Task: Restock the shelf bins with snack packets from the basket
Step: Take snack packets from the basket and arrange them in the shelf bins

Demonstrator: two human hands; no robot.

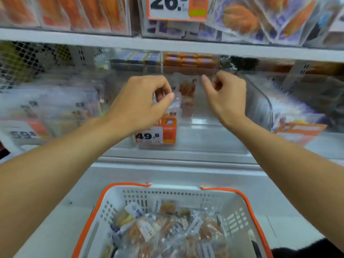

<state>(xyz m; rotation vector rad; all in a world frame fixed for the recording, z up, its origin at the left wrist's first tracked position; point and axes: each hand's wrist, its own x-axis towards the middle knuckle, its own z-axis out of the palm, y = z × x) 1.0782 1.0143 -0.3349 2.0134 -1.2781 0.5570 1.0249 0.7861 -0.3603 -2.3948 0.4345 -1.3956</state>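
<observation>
Your left hand [141, 101] pinches a clear snack packet [174, 104] over the middle shelf bin [258, 108]; your right hand [226, 95], fingers curled, holds nothing visible. Below, the basket [104, 207] of packets sits before the white shelving [167, 44].

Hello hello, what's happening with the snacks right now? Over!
Left hand pinching a snack packet in the clear bin. Right hand curled, seemingly empty. Basket still stocked. Nothing blocking.

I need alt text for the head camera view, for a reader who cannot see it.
Two bare hands reach into a clear shelf bin: the left hand pinches a snack packet, the right hand is curled beside it. Below sits a white, orange-rimmed basket holding more packets.
</observation>
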